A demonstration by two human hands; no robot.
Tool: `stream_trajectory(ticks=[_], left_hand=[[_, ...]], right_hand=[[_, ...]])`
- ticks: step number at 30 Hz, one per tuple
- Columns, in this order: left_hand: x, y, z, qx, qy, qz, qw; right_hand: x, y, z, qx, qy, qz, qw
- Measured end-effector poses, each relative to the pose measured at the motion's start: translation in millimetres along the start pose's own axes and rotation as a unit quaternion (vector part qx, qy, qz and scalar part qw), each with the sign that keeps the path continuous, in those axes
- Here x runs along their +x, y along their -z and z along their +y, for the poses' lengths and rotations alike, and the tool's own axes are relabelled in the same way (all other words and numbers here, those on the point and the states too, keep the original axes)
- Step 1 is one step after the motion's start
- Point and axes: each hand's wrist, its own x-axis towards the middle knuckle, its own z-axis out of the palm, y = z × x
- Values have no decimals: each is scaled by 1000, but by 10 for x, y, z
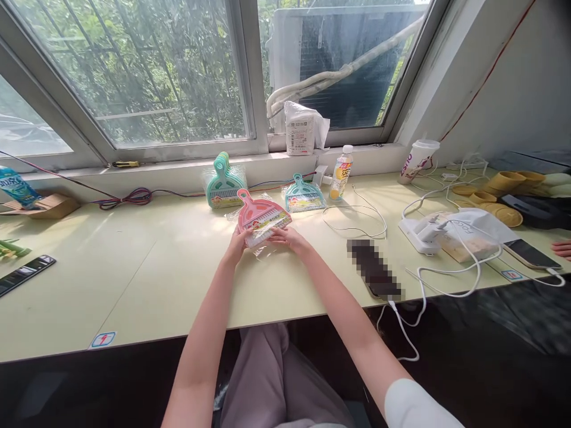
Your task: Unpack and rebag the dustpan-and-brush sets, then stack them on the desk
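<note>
Between my two hands is a pink mini dustpan and brush set [263, 215] in clear plastic wrap, tilted over the table. My left hand [238, 242] grips its lower left corner, fingers closed round the edge. On the lower right side, my right hand [289, 237] holds the same set, with the fingers along its bottom edge. Behind it, several green wrapped dustpan sets [225, 184] stand stacked upright against the sill. A single teal wrapped set [303, 195] leans just to the right.
A bottle [341, 172] and a lidded cup [418, 160] stand at the back. A blurred phone [373, 267], a white power strip [418, 236] and loose cables lie on the right. Another phone [27, 273] is at far left. Another person's hand [562, 249] shows at the right edge.
</note>
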Motion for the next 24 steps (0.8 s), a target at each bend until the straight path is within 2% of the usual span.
stream_trajectory(ticks=[3,5,7,9,10,12,15,20,24], left_hand=[[39,159,-3,-23,38,31,999],[51,263,1,-41,51,63,996],[57,348,2,-60,61,93,992],[59,400,-1,-76,69,110,989],[57,411,-2,-82,71,113,988],[47,403,-2,-85,73,109,988],[17,342,20,-84,83,81,990],[-48,262,96,-73,99,36,992],[-89,238,135,3,131,-50,990]], right_hand=[[-55,80,-104,-119,11,-21,993],[-82,115,-156,-199,91,16,976],[-96,142,-181,-281,214,56,934],[-92,167,-176,-366,303,88,876],[-82,180,-162,-401,322,101,852],[-45,204,-122,-440,329,123,827],[30,236,-64,-417,339,149,830],[98,278,-46,-279,376,169,867],[114,273,-35,-225,382,177,879]])
